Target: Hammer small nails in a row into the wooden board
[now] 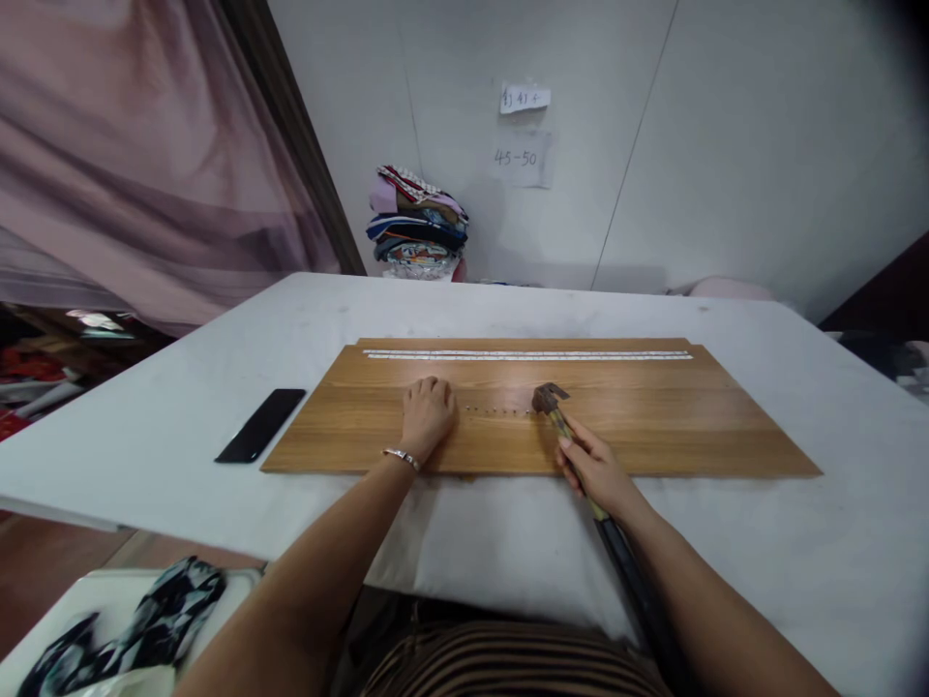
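Note:
A wooden board (668, 416) lies flat on the white table, its long side toward me. My right hand (591, 465) is wrapped round the handle of a claw hammer (552, 397), whose head is at the board near the right end of a row of small nails (495, 411). My left hand (428, 414) rests on the board at the left end of that row, fingers curled down; whether anything is under them is hidden. A bracelet is on the left wrist. A white strip with markings, like a tape measure (529, 355), runs along the board's far side.
A black phone (262, 424) lies on the white table (181, 407) left of the board. Folded cloths (419, 223) are stacked beyond the far edge, near a wall with paper notes (524, 158). Patterned fabric (166, 620) lies on a lower surface at left; a pink curtain (145, 126) hangs behind.

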`<state>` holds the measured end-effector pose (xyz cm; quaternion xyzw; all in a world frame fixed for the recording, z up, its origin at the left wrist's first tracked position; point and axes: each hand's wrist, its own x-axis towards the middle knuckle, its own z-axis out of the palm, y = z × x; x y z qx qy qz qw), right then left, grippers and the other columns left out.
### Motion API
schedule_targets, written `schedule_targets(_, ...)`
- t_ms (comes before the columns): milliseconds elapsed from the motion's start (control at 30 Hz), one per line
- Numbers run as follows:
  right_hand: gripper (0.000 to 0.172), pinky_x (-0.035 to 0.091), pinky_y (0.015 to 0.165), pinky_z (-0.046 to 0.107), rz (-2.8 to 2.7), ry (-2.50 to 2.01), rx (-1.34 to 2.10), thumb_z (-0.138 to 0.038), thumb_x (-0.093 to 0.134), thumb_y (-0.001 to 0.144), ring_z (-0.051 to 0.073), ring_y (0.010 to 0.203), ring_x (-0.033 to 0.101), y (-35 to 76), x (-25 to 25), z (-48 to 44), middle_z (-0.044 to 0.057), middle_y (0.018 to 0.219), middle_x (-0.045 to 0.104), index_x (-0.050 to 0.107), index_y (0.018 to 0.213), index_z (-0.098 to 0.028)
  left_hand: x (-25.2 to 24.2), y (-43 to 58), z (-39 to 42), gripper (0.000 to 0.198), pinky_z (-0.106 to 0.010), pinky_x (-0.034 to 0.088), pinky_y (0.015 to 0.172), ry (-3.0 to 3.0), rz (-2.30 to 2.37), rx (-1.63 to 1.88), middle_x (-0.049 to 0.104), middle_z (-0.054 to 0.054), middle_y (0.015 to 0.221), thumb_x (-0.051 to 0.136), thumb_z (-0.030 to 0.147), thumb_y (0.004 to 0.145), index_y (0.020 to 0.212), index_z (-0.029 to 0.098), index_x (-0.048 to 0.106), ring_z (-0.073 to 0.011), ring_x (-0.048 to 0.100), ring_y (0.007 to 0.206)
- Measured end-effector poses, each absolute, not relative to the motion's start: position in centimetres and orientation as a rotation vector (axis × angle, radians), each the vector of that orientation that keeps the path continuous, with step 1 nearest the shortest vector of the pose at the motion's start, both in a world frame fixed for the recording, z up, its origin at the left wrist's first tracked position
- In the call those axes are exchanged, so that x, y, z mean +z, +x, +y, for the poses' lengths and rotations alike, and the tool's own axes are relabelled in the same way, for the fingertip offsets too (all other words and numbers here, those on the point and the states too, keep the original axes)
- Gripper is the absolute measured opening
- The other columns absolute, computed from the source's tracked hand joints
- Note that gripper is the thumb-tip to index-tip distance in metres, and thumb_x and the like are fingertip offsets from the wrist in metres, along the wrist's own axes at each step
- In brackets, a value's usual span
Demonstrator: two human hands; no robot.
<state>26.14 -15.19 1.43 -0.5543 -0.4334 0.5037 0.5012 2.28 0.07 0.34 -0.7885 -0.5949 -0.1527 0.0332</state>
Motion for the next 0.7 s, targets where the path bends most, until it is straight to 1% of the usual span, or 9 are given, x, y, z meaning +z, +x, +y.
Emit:
schedule_targets(233,0.067,0.032,0.032,0.019,-1.035,-1.337,1.213,-0.039,0.053,0.085,0.006,0.037,0.039,26.13,1.45,-15.19,-0.005,0.064,0.051,0.034,0.147,-0.02,0.35,2.28,0.08,0.025,-0.039,0.037,0.088,-2.415,-1.819,-0.471,0.059,-0.009,0.109,0.037,0.03,0.089,0.096,0.021,0.06,-0.0248,0.05,0.104)
schedule_targets(533,0.067,0.032,0.032,0.018,-1.039,-1.35,1.215,-0.039,0.054,0.084,0.006,0.037,0.039,26.08,1.58,-15.17,-0.006,0.064,0.052,0.035,0.146,-0.022,0.24,2.22,0.13,0.026,-0.039,0.037,0.09,-2.416,-1.799,-0.478,0.059,-0.01,0.109,0.037,0.03,0.089,0.098,0.021,0.06,-0.0244,0.05,0.105)
schedule_targets(700,0.067,0.032,0.031,0.019,-1.024,-1.339,1.213,-0.038,0.053,0.085,0.006,0.037,0.039,26.07,1.65,-15.23,-0.005,0.064,0.052,0.034,0.147,-0.022,0.08,2.19,0.2,0.025,-0.039,0.036,0.089,-2.415,-1.799,-0.486,0.059,-0.009,0.107,0.038,0.029,0.088,0.095,0.021,0.06,-0.0243,0.05,0.103)
